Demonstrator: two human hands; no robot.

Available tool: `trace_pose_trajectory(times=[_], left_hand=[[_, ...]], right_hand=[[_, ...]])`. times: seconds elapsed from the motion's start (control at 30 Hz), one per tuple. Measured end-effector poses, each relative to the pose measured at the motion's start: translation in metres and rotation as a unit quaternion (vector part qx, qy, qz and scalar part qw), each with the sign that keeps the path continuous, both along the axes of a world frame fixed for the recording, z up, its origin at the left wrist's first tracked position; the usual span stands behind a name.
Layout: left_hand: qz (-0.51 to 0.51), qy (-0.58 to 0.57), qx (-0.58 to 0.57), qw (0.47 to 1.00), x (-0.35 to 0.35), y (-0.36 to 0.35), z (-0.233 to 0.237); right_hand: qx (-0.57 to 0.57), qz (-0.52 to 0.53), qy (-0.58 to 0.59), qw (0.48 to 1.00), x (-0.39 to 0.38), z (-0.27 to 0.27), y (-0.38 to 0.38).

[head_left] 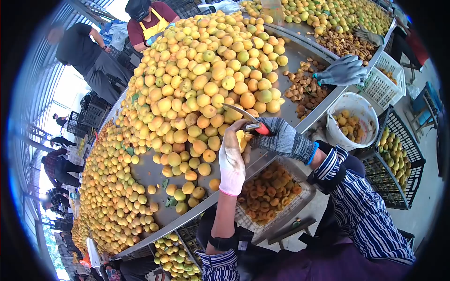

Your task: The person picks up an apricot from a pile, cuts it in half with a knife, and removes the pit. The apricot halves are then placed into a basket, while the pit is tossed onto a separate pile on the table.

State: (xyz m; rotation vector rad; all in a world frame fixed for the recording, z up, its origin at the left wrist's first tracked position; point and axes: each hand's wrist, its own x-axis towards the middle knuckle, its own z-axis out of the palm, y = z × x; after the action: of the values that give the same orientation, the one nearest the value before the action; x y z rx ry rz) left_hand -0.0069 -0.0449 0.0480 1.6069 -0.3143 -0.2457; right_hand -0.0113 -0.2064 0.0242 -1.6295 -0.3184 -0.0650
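Note:
My right hand, in a grey knit glove, is closed around the red handle of a knife. The curved blade points up and left over the fruit pile. Close beside it, my left hand, in a white glove with a pink cuff, grips an apricot, its yellow flesh showing between the two hands. Both hands are above the near edge of a metal table heaped with apricots. Below them, a white crate holds halved apricots.
Grey gloves lie on the table rim beside a heap of pits. A white bucket and a black crate with fruit stand at right. Across the table is a person in a yellow apron; another person stands at left.

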Motion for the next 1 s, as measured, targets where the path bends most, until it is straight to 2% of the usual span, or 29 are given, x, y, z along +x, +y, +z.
trace_pose_trajectory(times=[0.07,0.1,0.17,0.2,0.27,0.33,0.37,0.4,0.43,0.47,0.53,0.57,0.63,0.67,0.73,0.8,0.87,0.9,0.93,0.97,1.0], left_hand=[[0.043,-0.103,0.031,0.993,0.001,-0.004,-0.002],[0.043,-0.104,0.032,0.993,0.000,-0.003,-0.002],[0.034,-0.011,0.047,0.998,-0.001,-0.002,-0.003],[0.035,-0.011,0.047,0.998,0.000,-0.001,-0.006],[0.031,-0.102,0.109,0.988,0.003,0.000,-0.014],[0.037,-0.064,0.094,0.993,0.001,-0.001,-0.013],[0.041,-0.080,0.115,0.989,0.002,-0.002,-0.015],[0.045,-0.096,0.136,0.985,0.003,-0.002,-0.019],[0.058,-0.009,0.062,0.996,0.006,-0.002,-0.032],[0.057,-0.009,0.062,0.996,0.008,-0.001,-0.038],[0.052,-0.028,0.131,0.990,0.013,0.004,-0.045],[0.052,-0.028,0.132,0.990,0.010,0.005,-0.035],[-0.025,0.099,0.041,0.994,0.002,0.005,-0.008],[-0.025,0.099,0.042,0.994,0.001,0.004,-0.009],[-0.012,0.142,-0.028,0.989,-0.002,-0.001,-0.017],[-0.026,0.148,-0.032,0.988,0.000,-0.004,-0.021],[-0.038,0.153,-0.036,0.987,0.000,-0.011,-0.037],[0.019,-0.045,-0.004,0.999,-0.002,-0.021,-0.053],[0.077,-0.241,0.028,0.967,-0.002,-0.026,-0.062],[0.081,-0.242,0.029,0.967,-0.003,-0.024,-0.058],[0.062,-0.075,-0.004,0.995,-0.005,-0.021,-0.054]], right_hand=[[0.047,-0.006,0.004,0.999,-0.001,-0.004,0.005],[0.029,-0.024,0.017,0.999,-0.002,-0.005,0.008],[0.012,-0.042,0.031,0.999,-0.003,-0.004,0.011],[0.000,-0.062,0.056,0.997,-0.006,-0.001,0.013],[-0.013,-0.080,0.081,0.993,-0.006,-0.003,0.014],[-0.081,-0.149,-0.080,0.982,-0.004,-0.011,0.016],[-0.081,-0.148,-0.080,0.982,-0.003,-0.011,0.016],[-0.129,-0.182,-0.109,0.969,-0.003,-0.011,0.016],[-0.177,-0.215,-0.136,0.951,-0.004,-0.010,0.016],[-0.177,-0.216,-0.136,0.951,-0.005,-0.008,0.015],[-0.214,-0.229,-0.131,0.940,-0.009,-0.003,0.015],[-0.214,-0.230,-0.131,0.940,-0.009,-0.001,0.014],[-0.205,-0.162,-0.095,0.961,-0.006,0.001,0.007],[-0.205,-0.162,-0.095,0.961,-0.005,0.000,0.005],[-0.146,-0.103,-0.046,0.983,-0.006,-0.003,0.001],[-0.156,-0.108,-0.035,0.981,-0.009,-0.005,0.002],[-0.226,-0.156,-0.061,0.960,-0.011,-0.003,0.002],[-0.225,-0.156,-0.063,0.960,-0.013,-0.001,0.003],[-0.258,-0.162,-0.053,0.951,-0.015,0.002,0.002],[-0.291,-0.167,-0.043,0.941,-0.016,0.002,0.002],[-0.291,-0.164,-0.045,0.942,-0.016,0.000,0.002]])
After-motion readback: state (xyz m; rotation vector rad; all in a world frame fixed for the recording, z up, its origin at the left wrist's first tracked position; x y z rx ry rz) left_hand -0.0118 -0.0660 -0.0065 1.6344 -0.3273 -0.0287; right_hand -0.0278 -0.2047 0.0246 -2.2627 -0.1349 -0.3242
